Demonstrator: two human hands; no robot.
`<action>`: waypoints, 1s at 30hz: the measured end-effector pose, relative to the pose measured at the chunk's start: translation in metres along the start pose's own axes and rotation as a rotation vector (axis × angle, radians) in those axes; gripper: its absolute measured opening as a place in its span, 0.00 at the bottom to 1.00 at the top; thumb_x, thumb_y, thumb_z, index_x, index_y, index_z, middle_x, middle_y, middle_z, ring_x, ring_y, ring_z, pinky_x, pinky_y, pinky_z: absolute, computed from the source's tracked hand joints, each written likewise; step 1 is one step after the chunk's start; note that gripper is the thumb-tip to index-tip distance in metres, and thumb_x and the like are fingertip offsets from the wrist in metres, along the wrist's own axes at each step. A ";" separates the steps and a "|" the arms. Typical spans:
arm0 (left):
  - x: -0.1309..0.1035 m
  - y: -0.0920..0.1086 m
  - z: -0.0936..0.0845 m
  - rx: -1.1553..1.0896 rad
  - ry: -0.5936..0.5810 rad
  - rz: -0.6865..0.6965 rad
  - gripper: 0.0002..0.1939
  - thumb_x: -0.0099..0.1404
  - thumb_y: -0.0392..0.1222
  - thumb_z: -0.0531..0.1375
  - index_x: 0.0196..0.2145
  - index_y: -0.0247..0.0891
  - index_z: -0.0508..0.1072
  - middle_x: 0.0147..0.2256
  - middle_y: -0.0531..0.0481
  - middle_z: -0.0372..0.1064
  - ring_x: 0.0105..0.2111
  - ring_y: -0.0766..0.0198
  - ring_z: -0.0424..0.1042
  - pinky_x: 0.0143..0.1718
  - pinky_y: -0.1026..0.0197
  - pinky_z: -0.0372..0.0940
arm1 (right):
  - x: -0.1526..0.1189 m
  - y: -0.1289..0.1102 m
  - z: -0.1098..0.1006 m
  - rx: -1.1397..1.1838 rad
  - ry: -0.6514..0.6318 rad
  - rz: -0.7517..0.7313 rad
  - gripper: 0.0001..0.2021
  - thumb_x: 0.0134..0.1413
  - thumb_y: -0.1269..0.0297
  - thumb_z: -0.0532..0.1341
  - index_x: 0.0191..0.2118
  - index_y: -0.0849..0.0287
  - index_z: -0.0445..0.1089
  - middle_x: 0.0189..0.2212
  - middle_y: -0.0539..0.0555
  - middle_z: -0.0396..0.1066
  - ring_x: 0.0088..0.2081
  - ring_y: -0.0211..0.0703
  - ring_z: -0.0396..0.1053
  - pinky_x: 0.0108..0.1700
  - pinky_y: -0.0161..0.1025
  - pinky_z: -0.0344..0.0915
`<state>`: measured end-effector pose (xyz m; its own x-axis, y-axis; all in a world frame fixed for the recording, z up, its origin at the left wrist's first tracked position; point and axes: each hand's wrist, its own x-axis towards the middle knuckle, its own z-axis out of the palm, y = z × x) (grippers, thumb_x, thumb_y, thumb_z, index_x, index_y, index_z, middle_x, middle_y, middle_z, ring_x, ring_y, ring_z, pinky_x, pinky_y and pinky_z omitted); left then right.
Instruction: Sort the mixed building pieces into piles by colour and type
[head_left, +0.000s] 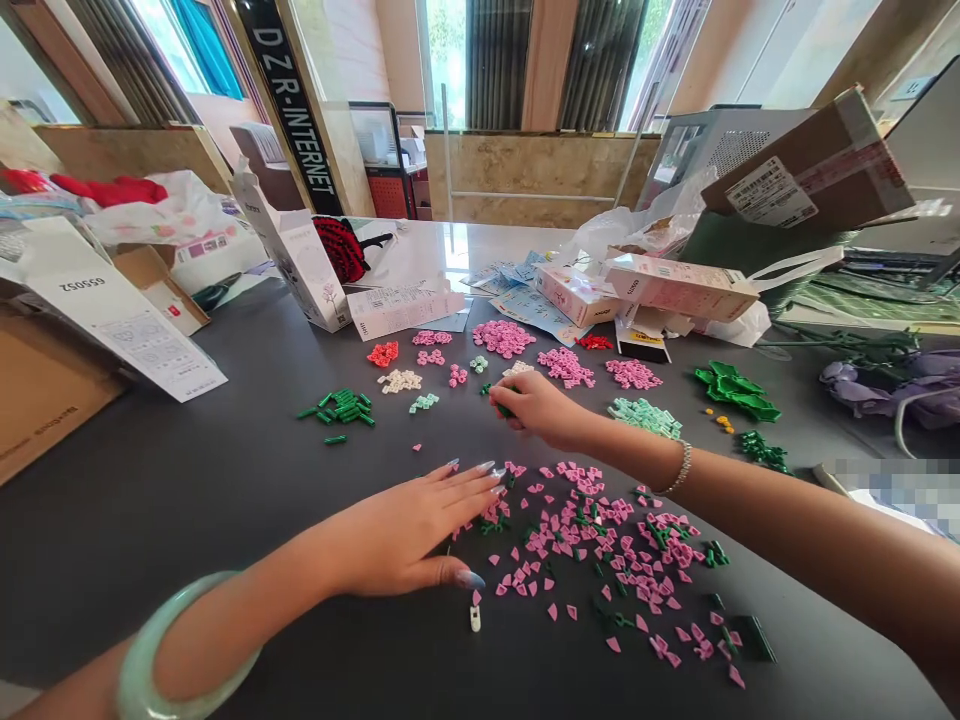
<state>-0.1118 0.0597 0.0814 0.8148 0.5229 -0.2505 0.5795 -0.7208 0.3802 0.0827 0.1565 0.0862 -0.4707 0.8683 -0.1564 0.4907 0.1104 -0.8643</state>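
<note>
Left hand (409,525): grip spread flat over pink pieces (551,535) | right hand (541,407): grip clamped, green piece (504,411)

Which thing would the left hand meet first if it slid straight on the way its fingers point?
The left hand would likely meet pink pieces just ahead; the right forearm crosses farther along, its height unclear.

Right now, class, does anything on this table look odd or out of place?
A lone white piece lies near the left hand, at the edge of the scattered pink pieces. It looks stray because its neighbours are pink.
</note>
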 end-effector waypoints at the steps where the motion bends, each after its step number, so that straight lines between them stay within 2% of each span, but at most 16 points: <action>1: 0.000 0.000 0.000 -0.003 0.000 -0.001 0.37 0.69 0.59 0.49 0.66 0.36 0.44 0.66 0.45 0.38 0.66 0.54 0.40 0.67 0.47 0.39 | 0.006 0.001 0.003 -0.089 0.023 -0.050 0.12 0.59 0.66 0.50 0.24 0.58 0.57 0.23 0.51 0.60 0.24 0.35 0.55 0.28 0.38 0.53; 3: 0.000 -0.002 0.002 -0.016 0.006 -0.001 0.37 0.68 0.59 0.49 0.66 0.35 0.45 0.66 0.45 0.39 0.66 0.55 0.40 0.67 0.48 0.38 | 0.017 0.003 0.009 -0.263 0.051 -0.159 0.10 0.60 0.67 0.51 0.26 0.59 0.60 0.25 0.54 0.62 0.28 0.38 0.58 0.33 0.40 0.54; 6: -0.001 -0.004 0.006 -0.039 0.016 -0.006 0.37 0.68 0.59 0.49 0.66 0.34 0.45 0.66 0.46 0.39 0.67 0.56 0.39 0.67 0.49 0.37 | 0.028 0.007 0.019 -0.485 0.010 -0.321 0.07 0.61 0.68 0.52 0.32 0.62 0.63 0.34 0.59 0.66 0.33 0.42 0.60 0.37 0.42 0.53; 9: -0.002 -0.006 0.008 -0.056 0.027 -0.009 0.37 0.68 0.59 0.49 0.66 0.35 0.45 0.66 0.47 0.40 0.67 0.57 0.39 0.67 0.50 0.37 | 0.033 0.012 0.027 -0.666 -0.071 -0.450 0.07 0.62 0.69 0.51 0.36 0.63 0.64 0.39 0.62 0.66 0.33 0.42 0.61 0.35 0.41 0.52; 13: -0.002 -0.006 0.008 -0.039 0.010 -0.016 0.37 0.68 0.59 0.49 0.66 0.35 0.45 0.66 0.48 0.39 0.67 0.57 0.38 0.67 0.50 0.36 | 0.035 0.017 0.029 -0.833 -0.128 -0.570 0.11 0.64 0.66 0.48 0.37 0.63 0.65 0.38 0.61 0.66 0.32 0.41 0.61 0.31 0.40 0.49; 20: -0.001 -0.006 0.006 0.039 0.008 -0.029 0.37 0.68 0.58 0.50 0.65 0.32 0.49 0.66 0.45 0.42 0.66 0.52 0.40 0.66 0.46 0.41 | 0.037 0.024 0.024 -0.933 -0.101 -0.715 0.11 0.65 0.66 0.48 0.39 0.63 0.66 0.37 0.59 0.66 0.33 0.40 0.61 0.31 0.38 0.51; 26: 0.000 -0.009 0.006 0.031 0.003 -0.035 0.37 0.68 0.61 0.46 0.65 0.34 0.48 0.66 0.46 0.42 0.66 0.52 0.41 0.66 0.47 0.43 | 0.041 0.030 0.026 -0.954 -0.050 -0.770 0.09 0.63 0.67 0.50 0.38 0.63 0.66 0.36 0.58 0.67 0.33 0.39 0.62 0.32 0.37 0.54; 30: -0.001 -0.009 0.005 0.034 0.044 -0.027 0.35 0.68 0.60 0.47 0.65 0.36 0.50 0.65 0.45 0.45 0.66 0.52 0.43 0.66 0.45 0.41 | 0.043 0.034 0.027 -0.949 -0.016 -0.793 0.09 0.62 0.67 0.51 0.37 0.63 0.66 0.35 0.57 0.67 0.32 0.40 0.61 0.30 0.37 0.54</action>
<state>-0.1173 0.0634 0.0743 0.7974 0.5618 -0.2206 0.6026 -0.7204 0.3435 0.0598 0.1845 0.0376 -0.8860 0.3964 0.2406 0.4001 0.9158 -0.0355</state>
